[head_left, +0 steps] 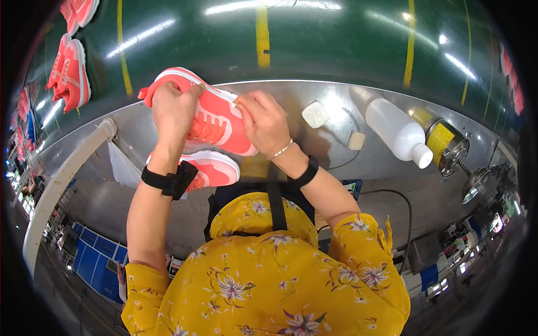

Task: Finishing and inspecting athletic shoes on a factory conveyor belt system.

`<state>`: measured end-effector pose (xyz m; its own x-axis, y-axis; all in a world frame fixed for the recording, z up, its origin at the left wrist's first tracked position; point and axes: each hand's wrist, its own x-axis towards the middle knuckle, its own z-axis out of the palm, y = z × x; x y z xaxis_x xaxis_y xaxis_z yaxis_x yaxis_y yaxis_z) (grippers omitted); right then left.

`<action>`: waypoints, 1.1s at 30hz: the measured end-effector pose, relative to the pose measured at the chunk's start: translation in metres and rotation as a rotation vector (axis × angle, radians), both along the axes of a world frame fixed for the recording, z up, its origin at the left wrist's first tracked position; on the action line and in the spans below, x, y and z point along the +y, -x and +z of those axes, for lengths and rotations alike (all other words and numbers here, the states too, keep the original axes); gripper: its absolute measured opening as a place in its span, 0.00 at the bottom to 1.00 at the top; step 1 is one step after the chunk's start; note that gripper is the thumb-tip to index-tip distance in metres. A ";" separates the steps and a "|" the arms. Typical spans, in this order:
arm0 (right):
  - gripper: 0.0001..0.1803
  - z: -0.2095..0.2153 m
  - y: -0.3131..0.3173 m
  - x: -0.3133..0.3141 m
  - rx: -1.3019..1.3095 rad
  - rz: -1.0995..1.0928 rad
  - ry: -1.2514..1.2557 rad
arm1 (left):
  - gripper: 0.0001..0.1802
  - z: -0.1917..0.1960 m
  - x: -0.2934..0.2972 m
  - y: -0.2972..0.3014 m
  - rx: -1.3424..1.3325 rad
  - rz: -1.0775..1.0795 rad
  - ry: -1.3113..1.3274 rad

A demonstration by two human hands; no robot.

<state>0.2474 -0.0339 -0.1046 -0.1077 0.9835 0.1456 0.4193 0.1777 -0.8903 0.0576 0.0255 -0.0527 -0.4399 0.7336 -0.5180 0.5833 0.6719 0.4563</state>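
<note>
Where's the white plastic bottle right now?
In the head view the white plastic bottle lies on its side on the metal bench, to the person's right, beside a yellow-labelled can.

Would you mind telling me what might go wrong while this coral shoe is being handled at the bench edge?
1. The coral shoe is held in the air by the left hand and right hand; a slip could drop it onto the second shoe below.
2. The white bottle lies on its side close to the right elbow's path and might roll.
3. The small white blocks nearby could be knocked off the metal bench.
</note>
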 end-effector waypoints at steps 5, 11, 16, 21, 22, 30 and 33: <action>0.08 0.000 -0.015 -0.022 -0.012 0.031 0.059 | 0.14 -0.003 0.000 0.003 -0.006 0.011 -0.002; 0.08 -0.002 0.001 0.005 -0.024 0.018 -0.037 | 0.15 -0.002 0.002 0.002 -0.028 -0.023 -0.004; 0.09 0.006 -0.018 -0.027 -0.021 0.006 0.009 | 0.22 -0.006 -0.005 0.008 -0.028 0.014 -0.014; 0.08 0.014 -0.043 -0.051 0.032 0.022 0.216 | 0.23 0.000 -0.016 0.016 -0.061 0.017 -0.077; 0.07 0.015 -0.046 -0.053 0.095 0.005 0.304 | 0.23 0.001 -0.020 0.019 -0.077 0.023 -0.100; 0.08 0.029 -0.031 -0.043 0.256 -0.160 0.460 | 0.19 0.018 -0.045 0.025 -0.292 0.099 -0.254; 0.10 0.034 -0.020 -0.045 0.218 -0.163 0.398 | 0.17 0.015 -0.053 0.029 -0.355 0.112 -0.279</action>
